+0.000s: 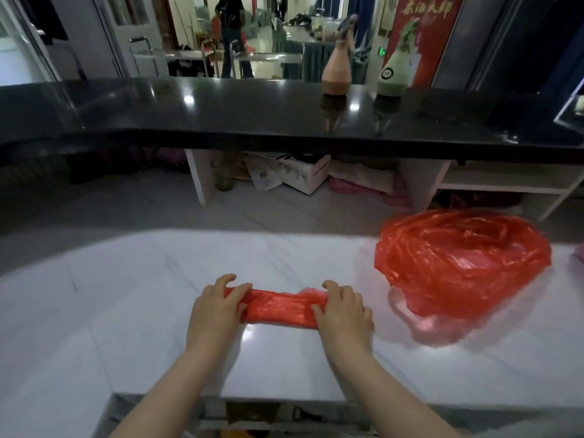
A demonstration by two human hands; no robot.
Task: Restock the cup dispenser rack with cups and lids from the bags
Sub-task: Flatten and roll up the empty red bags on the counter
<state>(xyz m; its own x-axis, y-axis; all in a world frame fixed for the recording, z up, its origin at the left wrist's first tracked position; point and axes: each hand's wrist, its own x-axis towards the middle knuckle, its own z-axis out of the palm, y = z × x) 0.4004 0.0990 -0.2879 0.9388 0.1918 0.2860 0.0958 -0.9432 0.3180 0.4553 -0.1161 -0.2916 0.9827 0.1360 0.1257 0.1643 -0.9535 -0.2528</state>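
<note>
White counter (132, 311) bears a crumpled red bag (458, 263); left hand (218, 306) and right hand (343, 311) grip a rolled red bag (281, 306).

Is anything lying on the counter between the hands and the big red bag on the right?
Nothing visible does. The right hand and left hand grip a rolled red bag; only bare white counter separates them from the big red bag. No dispenser rack is in view.
</note>
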